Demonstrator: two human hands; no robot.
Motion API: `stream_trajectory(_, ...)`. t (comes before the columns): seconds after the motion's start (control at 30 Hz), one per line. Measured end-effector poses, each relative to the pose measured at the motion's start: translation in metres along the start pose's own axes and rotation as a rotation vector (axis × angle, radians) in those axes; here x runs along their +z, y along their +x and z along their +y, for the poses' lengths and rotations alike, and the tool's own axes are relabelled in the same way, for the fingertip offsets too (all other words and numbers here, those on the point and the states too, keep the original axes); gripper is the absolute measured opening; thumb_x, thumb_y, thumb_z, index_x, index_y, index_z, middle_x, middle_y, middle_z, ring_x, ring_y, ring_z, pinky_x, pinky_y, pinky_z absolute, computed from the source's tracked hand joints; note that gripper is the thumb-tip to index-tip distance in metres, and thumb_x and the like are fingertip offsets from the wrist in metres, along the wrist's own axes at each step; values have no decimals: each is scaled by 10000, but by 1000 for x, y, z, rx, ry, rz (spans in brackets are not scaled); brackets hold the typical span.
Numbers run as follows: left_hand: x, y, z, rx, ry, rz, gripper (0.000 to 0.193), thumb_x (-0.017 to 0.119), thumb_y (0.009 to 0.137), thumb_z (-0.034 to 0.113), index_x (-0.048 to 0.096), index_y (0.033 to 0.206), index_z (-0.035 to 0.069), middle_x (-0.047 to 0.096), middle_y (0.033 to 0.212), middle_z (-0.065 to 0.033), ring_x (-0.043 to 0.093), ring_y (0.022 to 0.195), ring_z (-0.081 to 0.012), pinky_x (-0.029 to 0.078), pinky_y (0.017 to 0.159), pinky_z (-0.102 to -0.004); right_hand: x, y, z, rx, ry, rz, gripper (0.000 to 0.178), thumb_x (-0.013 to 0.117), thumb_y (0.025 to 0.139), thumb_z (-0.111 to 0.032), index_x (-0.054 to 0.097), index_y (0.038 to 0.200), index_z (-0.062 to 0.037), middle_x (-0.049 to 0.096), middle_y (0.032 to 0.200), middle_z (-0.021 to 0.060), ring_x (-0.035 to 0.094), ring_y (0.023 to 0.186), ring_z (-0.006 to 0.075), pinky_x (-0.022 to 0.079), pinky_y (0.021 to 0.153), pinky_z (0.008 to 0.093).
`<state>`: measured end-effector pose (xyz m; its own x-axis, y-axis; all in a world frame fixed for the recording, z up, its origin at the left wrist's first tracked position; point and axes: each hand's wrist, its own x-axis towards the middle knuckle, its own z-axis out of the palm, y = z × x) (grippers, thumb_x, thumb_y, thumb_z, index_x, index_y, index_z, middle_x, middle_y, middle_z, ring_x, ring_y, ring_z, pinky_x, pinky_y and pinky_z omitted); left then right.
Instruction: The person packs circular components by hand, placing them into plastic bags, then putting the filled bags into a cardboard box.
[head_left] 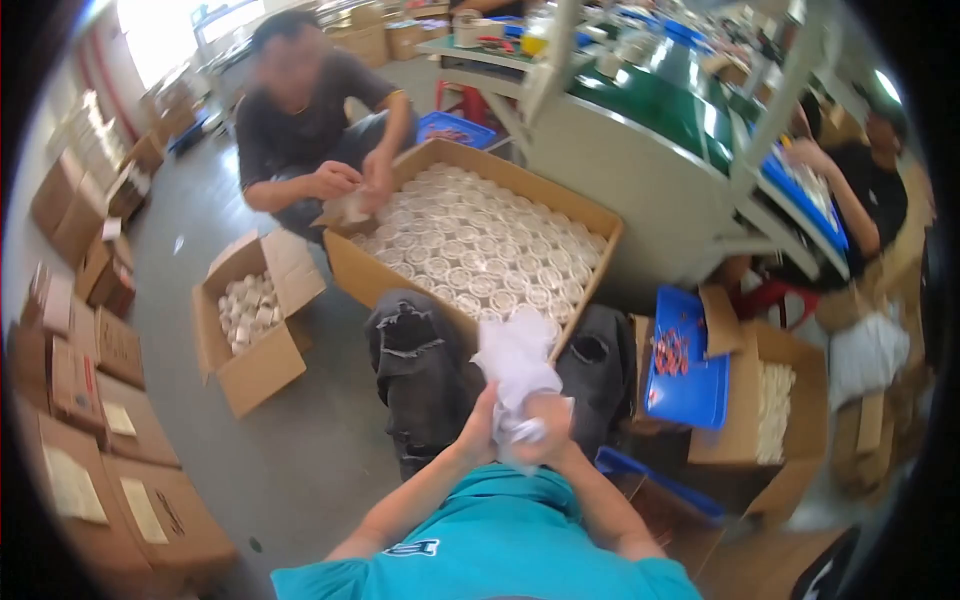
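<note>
Between my knees I hold a crumpled bundle of thin white sheets [515, 360] that look like paper or soft bags; which of the two I cannot tell. My left hand [480, 428] grips it from the left side. My right hand [548, 425], slightly blurred, is closed around its lower right part, with some fingers hidden by the white folds. Just beyond the bundle stands a large open cardboard box [590, 325], filled with rows of round, whitish, clear-looking pieces [460, 240]. The bundle's far end overlaps the box's near edge.
A crouching co-worker [310, 120] handles something pale at the box's far left corner. A smaller carton [255, 385] of white cylinders stands left. To the right are a blue tray [690, 395] with reddish parts and another open carton [720, 445]. A green-topped workbench [650, 100] stands behind.
</note>
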<state>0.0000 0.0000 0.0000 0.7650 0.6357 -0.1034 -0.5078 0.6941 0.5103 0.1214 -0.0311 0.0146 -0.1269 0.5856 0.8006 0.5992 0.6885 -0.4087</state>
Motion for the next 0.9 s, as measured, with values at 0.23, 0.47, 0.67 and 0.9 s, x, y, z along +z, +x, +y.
stream_trajectory(0.23,-2,-17,-43,-7,-382,-237,616,307,960,515,361,1352,43,464,1317,-107,473,1194,-211,394,1007,-366,-5,10,-27,226,-69,418,494,702,507,-108,622,991,-54,597,929,126,582,827,269,437,678,364)
stream_trajectory(0.47,0,-27,-45,144,-139,-155,619,310,958,510,363,1344,29,465,1307,-119,471,1198,-212,398,1004,-360,-13,14,-64,214,-211,-178,620,741,607,-297,562,1178,-135,505,1218,143,394,1248,364,239,1017,573)
stream_trajectory(0.67,-8,-14,-51,311,147,-152,604,317,959,495,377,1329,22,482,1282,-122,482,1186,-212,408,993,-354,-10,1,-69,210,-291,170,354,754,681,-324,632,928,-102,526,1222,169,487,1172,336,366,924,505)
stream_trajectory(0.9,15,-3,-67,333,587,54,434,362,996,274,301,1341,18,398,1264,-83,460,1121,-162,378,956,-289,-31,-18,-37,635,79,451,129,709,732,-84,604,712,-12,638,786,133,617,676,166,454,555,274)
